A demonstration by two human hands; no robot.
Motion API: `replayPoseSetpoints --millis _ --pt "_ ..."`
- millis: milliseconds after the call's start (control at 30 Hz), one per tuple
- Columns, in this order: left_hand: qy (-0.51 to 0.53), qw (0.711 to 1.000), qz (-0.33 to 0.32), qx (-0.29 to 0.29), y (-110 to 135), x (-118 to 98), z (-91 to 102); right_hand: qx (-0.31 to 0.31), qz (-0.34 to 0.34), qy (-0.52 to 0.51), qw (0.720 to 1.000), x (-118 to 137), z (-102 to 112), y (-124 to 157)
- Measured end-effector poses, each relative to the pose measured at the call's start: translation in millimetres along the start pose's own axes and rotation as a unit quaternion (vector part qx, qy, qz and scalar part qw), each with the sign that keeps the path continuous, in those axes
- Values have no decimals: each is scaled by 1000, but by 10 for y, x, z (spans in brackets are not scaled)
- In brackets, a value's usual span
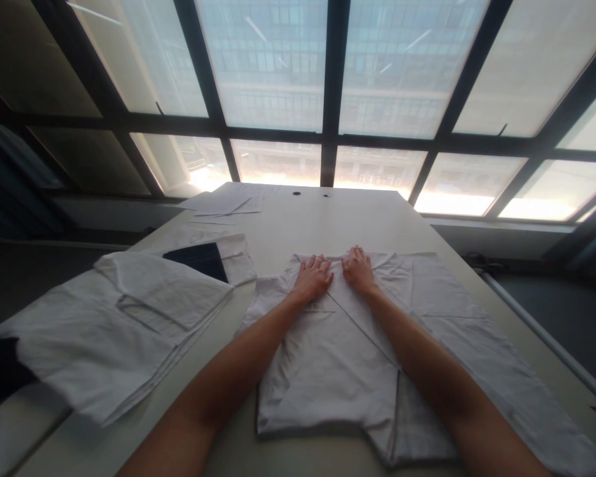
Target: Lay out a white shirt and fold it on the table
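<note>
A white garment (338, 371) lies spread on the table, partly folded, with creases and overlapping layers. Near its far edge my left hand (314, 278) rests flat, fingers stretched out on the cloth. Just to its right, my right hand (358, 270) presses on the same far edge with fingers extended. A small gap separates the two hands. Both forearms reach across the garment and hide parts of it. Its right side runs down toward the near right corner of the view.
Another white garment (129, 324) lies folded at the left, near a dark blue cloth piece (198, 260). Paper sheets (223, 202) are at the far left of the white table (347, 222). A window wall (332, 73) stands beyond. A pale rail (546, 338) runs along the right.
</note>
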State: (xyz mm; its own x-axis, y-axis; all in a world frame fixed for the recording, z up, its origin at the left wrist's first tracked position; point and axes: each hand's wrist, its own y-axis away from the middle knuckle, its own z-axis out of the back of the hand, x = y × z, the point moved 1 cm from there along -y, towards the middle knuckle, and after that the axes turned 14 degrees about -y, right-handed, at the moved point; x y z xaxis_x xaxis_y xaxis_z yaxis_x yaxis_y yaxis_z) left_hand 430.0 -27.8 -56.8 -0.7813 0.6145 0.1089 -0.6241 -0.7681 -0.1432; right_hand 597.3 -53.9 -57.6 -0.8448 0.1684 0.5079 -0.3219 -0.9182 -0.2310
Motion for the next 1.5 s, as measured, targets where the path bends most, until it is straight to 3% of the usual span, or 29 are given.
replayPoseSetpoints --millis 133,200,400,633,933,1100,1267,1367,1500 --pt "4 1000 -1 -7 0 0 -14 44 95 -22 994 55 -31 -9" --pt "5 1000 0 -10 2 -1 -19 76 110 -16 991 71 -53 5" --pt "4 1000 1 -2 9 0 2 98 66 12 993 67 -71 36" --pt "1 1000 -1 7 5 -4 39 31 -39 33 998 -8 -28 37" --pt "2 1000 2 10 5 -8 42 12 -35 23 999 -37 -23 26" --pt "3 1000 0 -2 12 -11 29 20 36 -17 999 13 -6 -18" --pt "5 1000 4 -9 3 -13 -3 108 151 -33 982 82 -54 -12" --pt "6 1000 5 -9 -4 -10 -10 136 156 -16 978 88 -77 15" --pt "5 1000 2 -5 1 -6 4 113 107 6 988 87 -59 39"
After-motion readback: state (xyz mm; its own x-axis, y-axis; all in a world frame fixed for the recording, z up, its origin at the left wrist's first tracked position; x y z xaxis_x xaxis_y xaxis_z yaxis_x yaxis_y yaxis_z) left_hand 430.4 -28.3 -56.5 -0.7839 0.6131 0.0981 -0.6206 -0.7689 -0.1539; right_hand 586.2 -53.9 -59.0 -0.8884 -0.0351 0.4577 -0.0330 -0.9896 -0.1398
